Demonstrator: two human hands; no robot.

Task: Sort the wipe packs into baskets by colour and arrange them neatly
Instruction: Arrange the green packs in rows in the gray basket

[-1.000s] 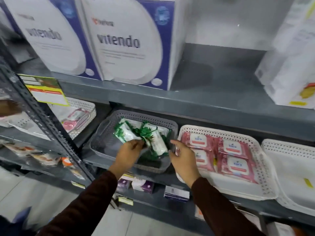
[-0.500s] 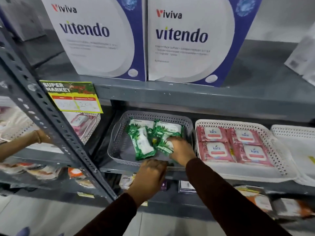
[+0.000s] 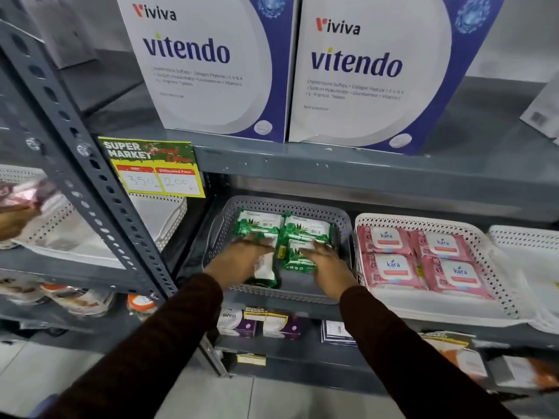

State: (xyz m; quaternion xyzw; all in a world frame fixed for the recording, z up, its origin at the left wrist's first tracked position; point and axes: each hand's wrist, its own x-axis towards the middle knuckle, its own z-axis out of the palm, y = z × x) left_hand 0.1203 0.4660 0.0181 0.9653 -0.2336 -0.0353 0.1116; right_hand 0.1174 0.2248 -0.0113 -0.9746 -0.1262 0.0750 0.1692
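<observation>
Not much headroom here: the upper shelf (image 3: pixel 363 173) hangs low over the grey basket (image 3: pixel 287 204), so the only way in is from the front, over its near rim. Both hands, left hand (image 3: pixel 239 261) and right hand (image 3: pixel 329 264), already fill that gap. Green packs (image 3: pixel 305 234) crowd the back and middle; bare floor shows at the front right of the basket. The white basket (image 3: pixel 435 309) sits tight against the right wall, and the slanted upright post (image 3: pixel 99 189) blocks the left side.

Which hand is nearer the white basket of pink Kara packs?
Right. The right hand is in the grey basket beside the white basket; the left hand is farther off, on the grey basket's left half.
</observation>
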